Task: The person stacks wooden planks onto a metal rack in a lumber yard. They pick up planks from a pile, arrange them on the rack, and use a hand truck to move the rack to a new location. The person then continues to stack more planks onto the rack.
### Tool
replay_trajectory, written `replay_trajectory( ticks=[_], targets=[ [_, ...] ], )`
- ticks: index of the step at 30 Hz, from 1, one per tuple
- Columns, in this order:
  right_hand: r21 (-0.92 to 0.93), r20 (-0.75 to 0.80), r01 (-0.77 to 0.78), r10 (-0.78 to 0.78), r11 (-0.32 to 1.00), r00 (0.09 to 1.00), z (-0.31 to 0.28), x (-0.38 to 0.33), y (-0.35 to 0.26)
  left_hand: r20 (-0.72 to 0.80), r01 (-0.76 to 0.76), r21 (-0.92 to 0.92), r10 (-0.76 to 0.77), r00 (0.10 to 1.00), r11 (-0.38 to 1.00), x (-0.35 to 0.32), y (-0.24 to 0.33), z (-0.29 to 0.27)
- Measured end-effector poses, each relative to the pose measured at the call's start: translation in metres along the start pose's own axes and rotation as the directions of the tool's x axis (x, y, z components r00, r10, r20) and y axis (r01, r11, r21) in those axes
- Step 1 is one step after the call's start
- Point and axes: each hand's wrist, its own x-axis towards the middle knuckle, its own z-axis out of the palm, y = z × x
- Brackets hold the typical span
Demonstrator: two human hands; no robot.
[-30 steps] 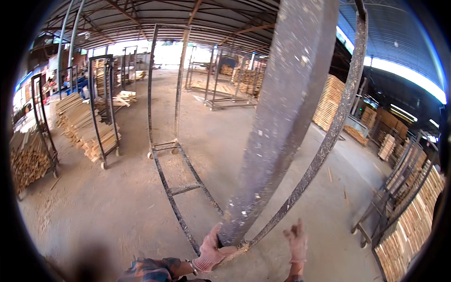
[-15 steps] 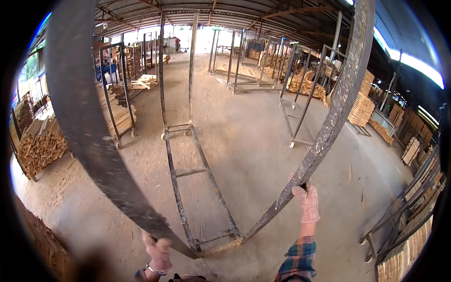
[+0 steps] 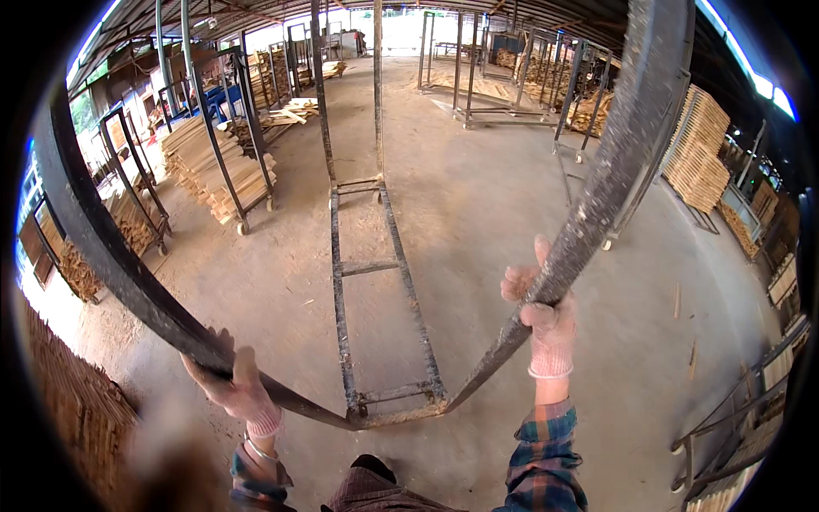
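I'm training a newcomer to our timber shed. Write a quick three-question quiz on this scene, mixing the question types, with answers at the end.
1. True or false: the left hand and the right hand are both gloved.

2. Short answer: which part of the metal frame is the right hand touching?

3. Multiple choice: what pattern do the sleeves have?
A) Plain white
B) Polka dots
C) Checks

Key:
1. True.
2. The near right upright.
3. C.
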Motion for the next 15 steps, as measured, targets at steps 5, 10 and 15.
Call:
replay_trajectory(
  ticks=[5, 10, 15],
  targets=[
    [-0.087, 0.089, -0.09, 0.098, 0.992, 0.991, 0.006, 0.076, 0.032, 0.043, 0.073, 0.106, -0.078, 0.996, 0.992, 0.042, -0.034, 0.059],
    [-0.213, 0.047, 0.023, -0.013, 0.977, 0.999, 0.023, 0.178, 0.077, 0.105, 0.05, 0.01, -0.051, 0.993, 0.999, 0.096, -0.08, 0.151],
    [-0.194, 0.063, 0.007, 0.005, 0.981, 0.998, 0.003, 0.291, 0.149, 0.329, 0.171, -0.035, -0.15, 0.932, 0.985, 0.144, -0.15, 0.237]
  ],
)
